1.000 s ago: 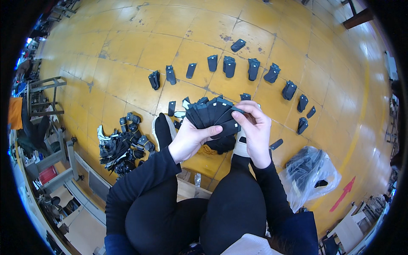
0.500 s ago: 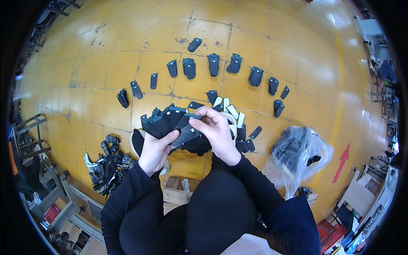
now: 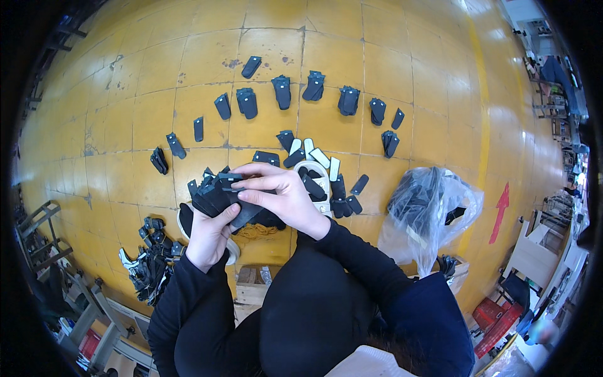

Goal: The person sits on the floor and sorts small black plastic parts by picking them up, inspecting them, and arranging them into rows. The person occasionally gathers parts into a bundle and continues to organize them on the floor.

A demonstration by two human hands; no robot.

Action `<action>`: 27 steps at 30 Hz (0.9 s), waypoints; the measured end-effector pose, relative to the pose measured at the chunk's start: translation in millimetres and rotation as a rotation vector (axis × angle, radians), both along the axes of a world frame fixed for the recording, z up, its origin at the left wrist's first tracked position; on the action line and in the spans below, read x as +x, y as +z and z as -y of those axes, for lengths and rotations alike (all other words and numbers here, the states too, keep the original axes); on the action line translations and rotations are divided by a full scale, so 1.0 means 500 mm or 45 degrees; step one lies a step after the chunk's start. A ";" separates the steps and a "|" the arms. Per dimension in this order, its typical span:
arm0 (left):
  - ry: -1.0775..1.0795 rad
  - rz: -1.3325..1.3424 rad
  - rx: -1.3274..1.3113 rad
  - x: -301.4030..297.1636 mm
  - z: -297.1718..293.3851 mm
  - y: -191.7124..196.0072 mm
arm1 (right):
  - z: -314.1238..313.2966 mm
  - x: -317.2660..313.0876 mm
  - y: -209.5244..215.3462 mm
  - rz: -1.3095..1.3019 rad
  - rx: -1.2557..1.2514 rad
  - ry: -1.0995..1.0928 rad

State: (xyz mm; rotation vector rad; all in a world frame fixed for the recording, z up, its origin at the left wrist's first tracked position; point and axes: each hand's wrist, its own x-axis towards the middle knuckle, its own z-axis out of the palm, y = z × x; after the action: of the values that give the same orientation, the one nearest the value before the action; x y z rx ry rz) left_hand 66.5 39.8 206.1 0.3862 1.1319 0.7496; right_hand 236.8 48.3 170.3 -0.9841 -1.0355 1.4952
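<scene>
Black flat pieces (image 3: 209, 198), fanned above the yellow floor (image 3: 440, 119), sit left of the clear plastic bag (image 3: 411, 207). The left hand (image 3: 210, 237) clamps them under its thumb; the right hand (image 3: 286, 196) seems to pinch the upper-right edge, contact partly hidden. Steady left-thumb pressure should keep the fan aligned.

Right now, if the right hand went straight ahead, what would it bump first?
The fanned stack of flat black pieces in the left hand; the right hand seems to touch it.
</scene>
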 end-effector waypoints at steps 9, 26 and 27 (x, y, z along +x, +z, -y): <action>0.022 0.065 -0.007 0.005 0.000 -0.001 | 0.009 -0.005 -0.002 -0.466 -0.422 -0.141; -0.010 0.041 -0.012 -0.014 0.011 -0.009 | 0.166 0.090 -0.147 0.102 -0.645 0.071; -0.016 0.048 -0.041 -0.019 0.012 -0.010 | 0.195 0.097 -0.164 0.271 -0.620 0.308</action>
State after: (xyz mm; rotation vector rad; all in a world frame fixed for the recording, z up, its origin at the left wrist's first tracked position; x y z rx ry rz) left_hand 57.0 33.5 200.9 0.3501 1.1037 0.7242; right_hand 285.3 -49.2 88.4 -1.4222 -0.9836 1.9283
